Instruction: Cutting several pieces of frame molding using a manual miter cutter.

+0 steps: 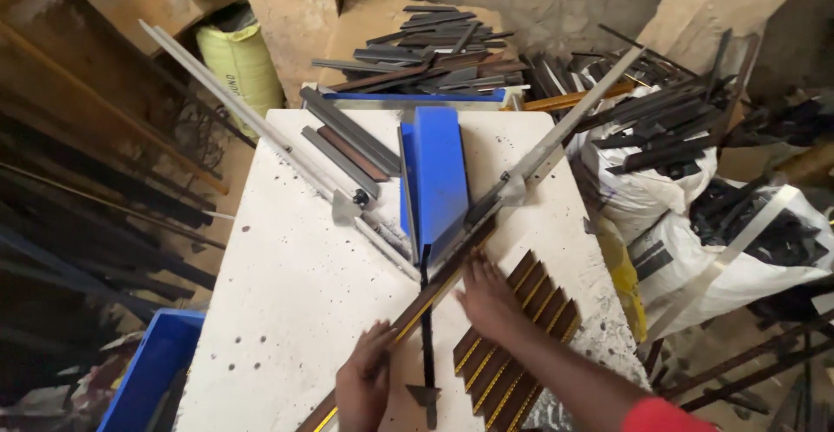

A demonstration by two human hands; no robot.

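Brown strip: a long brown-and-gold moulding strip lay slantwise on the white speckled table, its upper end running under the angled metal fence toward the blue guillotine cutter.
Left hand: the left hand lay flat on the strip's lower end, fingers extended, pressing rather than clasping.
Right hand: the right hand rested open, palm down, on the strip just beside a row of cut brown pieces.
Black lever: a thin black bar ran between the two hands toward the near edge.
Risk: I judged that the strip could skew off the fence if either palm slipped, and fingers near the cutter's mouth could be nipped.
Edges and room: cut pieces sat close to the table's right edge, where a nudge might tip them onto the white sacks; bare table lay open to the left, above a blue crate.
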